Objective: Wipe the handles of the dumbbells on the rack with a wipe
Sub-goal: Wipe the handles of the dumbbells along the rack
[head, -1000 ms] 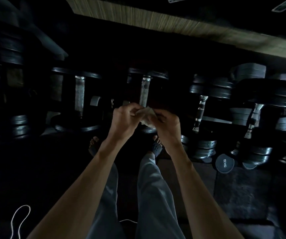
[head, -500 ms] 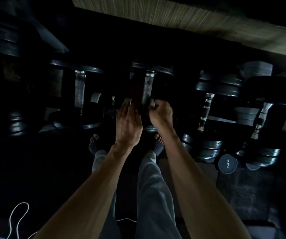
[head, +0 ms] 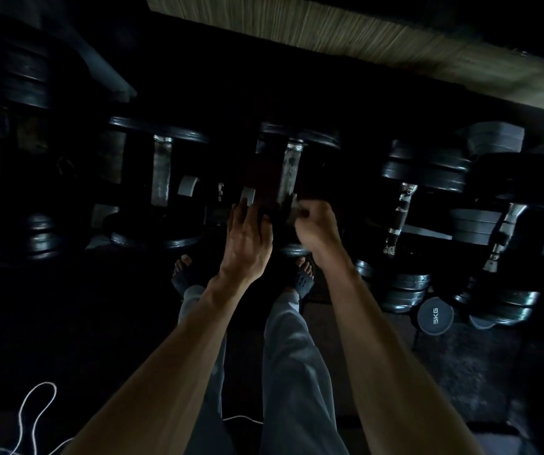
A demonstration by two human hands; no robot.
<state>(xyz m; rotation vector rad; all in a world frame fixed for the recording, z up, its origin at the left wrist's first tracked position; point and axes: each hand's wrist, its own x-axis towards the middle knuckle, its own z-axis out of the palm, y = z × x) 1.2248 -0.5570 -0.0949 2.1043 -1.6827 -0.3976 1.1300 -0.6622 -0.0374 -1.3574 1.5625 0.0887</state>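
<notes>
Several dark dumbbells lie on a low rack in dim light. The middle dumbbell's metal handle (head: 289, 172) runs away from me. My right hand (head: 317, 227) is curled at the near end of that handle and grips the pale wipe (head: 294, 210), of which only a small edge shows. My left hand (head: 247, 239) lies just left of it with fingers stretched forward, resting against the dark near plate. A second handle (head: 161, 174) stands to the left; two more handles (head: 401, 218) (head: 507, 234) slant on the right.
A round 5KG weight (head: 435, 319) sits on the floor at the right, beside stacked plates (head: 405, 290). My sandalled feet (head: 304, 277) stand just before the rack. A white cord (head: 31, 418) loops on the floor at lower left. A pale wall strip (head: 362, 44) runs behind.
Both hands held the wipe together in front of me a second ago. They have since reached forward to the middle dumbbell; the right hand took the wipe to the handle's near end.
</notes>
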